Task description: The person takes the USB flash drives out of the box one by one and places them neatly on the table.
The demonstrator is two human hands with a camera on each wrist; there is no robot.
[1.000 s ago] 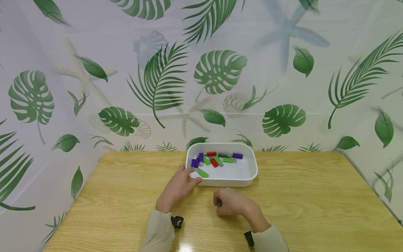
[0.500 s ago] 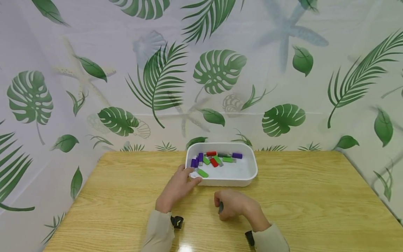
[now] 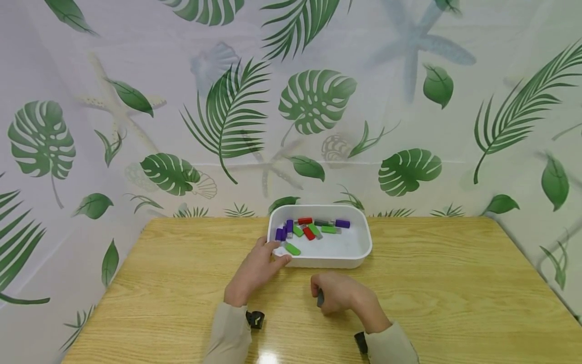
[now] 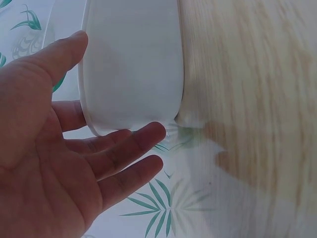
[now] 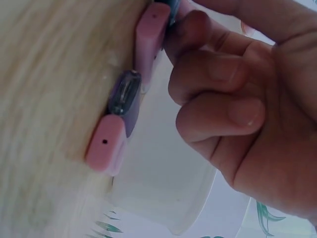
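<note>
In the head view a white tray (image 3: 336, 263) holds several USB sticks, purple, green, red and one dark. At its near left corner rests my left hand (image 3: 254, 270). The left wrist view shows that thumb and index finger on the tray's rim, the remaining fingers extended by its outer wall. My right hand (image 3: 338, 292) is low over the table just before the tray, its fingers curled, holding a dark grey USB stick (image 3: 320, 298). Close by, the right wrist view has a pink USB stick (image 5: 105, 144), a purple one (image 5: 125, 95) and another pink one (image 5: 151, 32) in a row.
The light wood table (image 3: 454, 283) spreads on both sides of the tray. Close behind the tray rises a white cloth (image 3: 409, 182) printed with leaves. In the head view my right hand seems to hide the row of sticks. Each wrist wears a small black camera.
My right hand has shifted slightly right, still holding the dark grey USB stick, which now shows a little farther right. The left hand and the tray stay in place.
</note>
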